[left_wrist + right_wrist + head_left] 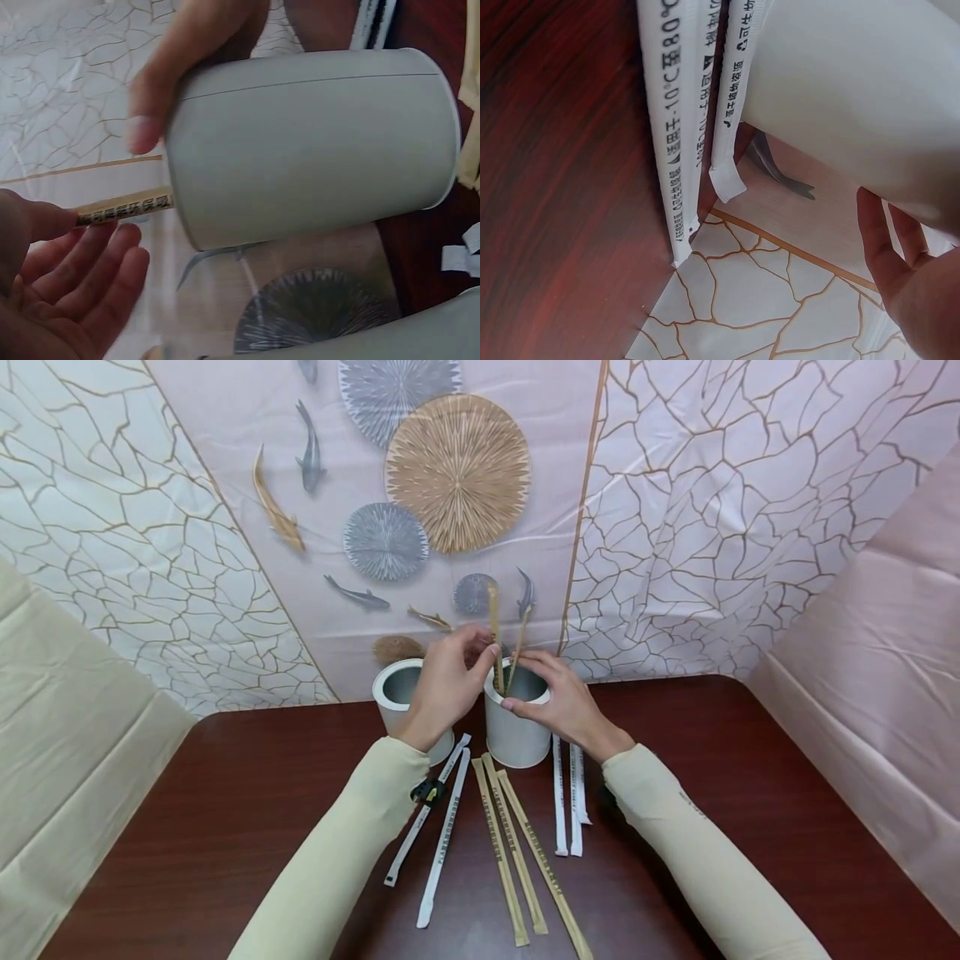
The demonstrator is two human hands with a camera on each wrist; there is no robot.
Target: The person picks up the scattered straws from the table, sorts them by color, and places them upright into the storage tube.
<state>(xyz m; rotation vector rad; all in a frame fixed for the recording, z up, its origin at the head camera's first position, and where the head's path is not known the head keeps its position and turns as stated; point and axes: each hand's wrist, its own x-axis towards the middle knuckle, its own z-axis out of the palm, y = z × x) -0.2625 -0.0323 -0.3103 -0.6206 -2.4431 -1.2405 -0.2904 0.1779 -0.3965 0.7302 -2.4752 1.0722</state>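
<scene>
Your left hand [448, 681] pinches a tan wrapped straw [493, 614] between thumb and finger, the other fingers spread loosely, so it is the nearer hand by far. The straw stands almost upright just to the right of that thumb, its top rising above your fingertips and its lower end dipping into the mouth of the right can [517, 739], directly below your pinch. What counts here is that its long axis lines up closely with the can's own, as the left wrist view shows it running straight in at the rim. Your right hand [562, 697] grips that can by the rim, thumb on the side nearer you and fingers round the far side. A second tan straw [522, 635] leans in the same mouth, between your two hands, its top tipped away from your left; whether your right fingertips touch it, you cannot tell. The left can [392, 717] sits to the left of your left hand, partly hidden by it. Below your hands on the bench [225, 827] lie three loose tan straws [513, 843], with white straws [446, 839] under either wrist.
</scene>
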